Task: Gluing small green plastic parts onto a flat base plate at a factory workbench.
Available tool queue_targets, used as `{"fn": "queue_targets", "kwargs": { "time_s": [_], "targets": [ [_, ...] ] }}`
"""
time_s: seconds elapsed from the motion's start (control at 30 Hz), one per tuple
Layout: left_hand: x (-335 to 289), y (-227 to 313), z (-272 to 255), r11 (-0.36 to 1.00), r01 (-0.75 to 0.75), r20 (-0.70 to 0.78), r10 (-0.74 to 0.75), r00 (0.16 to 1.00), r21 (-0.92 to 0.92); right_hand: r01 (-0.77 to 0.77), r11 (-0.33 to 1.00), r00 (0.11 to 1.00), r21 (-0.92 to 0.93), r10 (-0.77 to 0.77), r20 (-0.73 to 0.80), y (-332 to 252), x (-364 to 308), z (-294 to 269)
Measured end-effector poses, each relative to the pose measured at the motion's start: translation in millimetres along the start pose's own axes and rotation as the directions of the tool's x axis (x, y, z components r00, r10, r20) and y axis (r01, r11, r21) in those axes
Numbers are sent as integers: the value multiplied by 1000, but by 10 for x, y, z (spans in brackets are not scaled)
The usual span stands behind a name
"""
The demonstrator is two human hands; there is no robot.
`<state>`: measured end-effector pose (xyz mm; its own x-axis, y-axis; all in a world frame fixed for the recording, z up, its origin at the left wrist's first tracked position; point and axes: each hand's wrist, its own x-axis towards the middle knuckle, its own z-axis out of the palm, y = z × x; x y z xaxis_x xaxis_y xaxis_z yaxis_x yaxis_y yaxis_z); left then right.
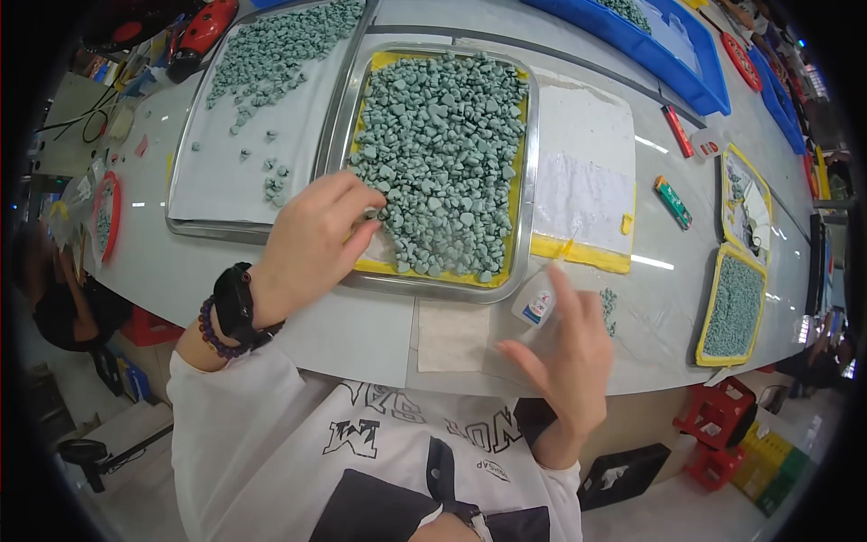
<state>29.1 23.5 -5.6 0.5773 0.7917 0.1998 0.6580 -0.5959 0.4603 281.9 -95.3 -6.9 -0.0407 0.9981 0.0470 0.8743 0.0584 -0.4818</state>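
My left hand point(318, 233) reaches over the near left corner of a metal tray point(533, 172) lined with yellow-edged material. Its thumb and forefinger pinch a small grey-green stone-like piece point(371, 214), partly hidden by the fingertips. Many such pieces point(442, 154) fill the tray in a thick layer. Beyond the tray's near right corner, my right hand point(578, 357) is open, thumb and forefinger spread apart. Next to that forefinger is a small clear bottle point(535, 305) with a narrow tip; whether they touch I cannot tell.
Another metal tray point(244, 176) with loose green pieces lies left. A white board point(587, 181) with yellow edging, a red tube point(677, 131) and a green box point(673, 202) are right. Farther out are a yellow-rimmed tray point(733, 307) and blue bin point(713, 86). A beige cloth point(452, 336) lies near me.
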Motion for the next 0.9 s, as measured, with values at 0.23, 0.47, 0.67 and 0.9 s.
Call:
{"fn": "queue_targets", "kwargs": {
  "time_s": [0.23, 0.47, 0.67, 0.9],
  "targets": [
    [-62, 10, 71, 997, 74, 7, -74, 997, -15, 73, 966, 982, 246, -26, -189, 160, -9, 228],
    [-279, 376, -241, 213, 92, 111, 80, 991, -973, 196, 516, 952, 834, 104, -288, -163, -367, 222],
    [-209, 556, 159, -217, 491, 524, -138, 840, -844, 401, 321, 846, 858, 229, -481, -286, -173, 456],
    [-236, 400, 239, -198, 553, 584, -175, 793, -809, 373, 533, 797, 759, 235, -556, -191, -376, 501]
  ]
}}
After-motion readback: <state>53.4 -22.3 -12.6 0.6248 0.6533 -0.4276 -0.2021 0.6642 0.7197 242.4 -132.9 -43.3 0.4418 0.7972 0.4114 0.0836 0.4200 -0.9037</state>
